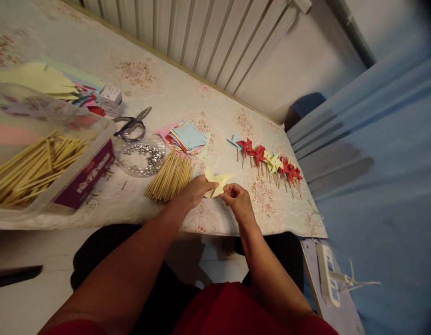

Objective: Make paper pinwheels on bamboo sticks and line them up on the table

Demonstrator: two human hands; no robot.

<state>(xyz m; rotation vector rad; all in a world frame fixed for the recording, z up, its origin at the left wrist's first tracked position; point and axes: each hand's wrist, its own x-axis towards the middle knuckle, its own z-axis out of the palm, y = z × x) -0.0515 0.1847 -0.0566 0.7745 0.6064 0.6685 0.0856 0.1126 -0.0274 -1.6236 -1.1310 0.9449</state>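
A yellow paper pinwheel (219, 180), partly folded, is held between both hands above the table's near edge. My left hand (197, 190) pinches it from the left, with the thumb on top. From the right, the fingertips of my right hand (237, 199) grip its lower right corner. Beside my left hand lies a bundle of thin wooden sticks (171, 176). Beyond the bundle sits a stack of coloured paper squares (189, 137), light blue on top. A clear round dish (140, 157) of small shiny metal pieces, perhaps pins, stands left of the sticks.
Finished pinwheels (260, 154), red, yellow and blue, lie in a row at the right. Scissors (131, 125) rest behind the dish. A clear plastic box (93, 153) with more sticks, small white boxes (111, 96) and paper scraps occupy the left. A power strip (328, 274) is at lower right.
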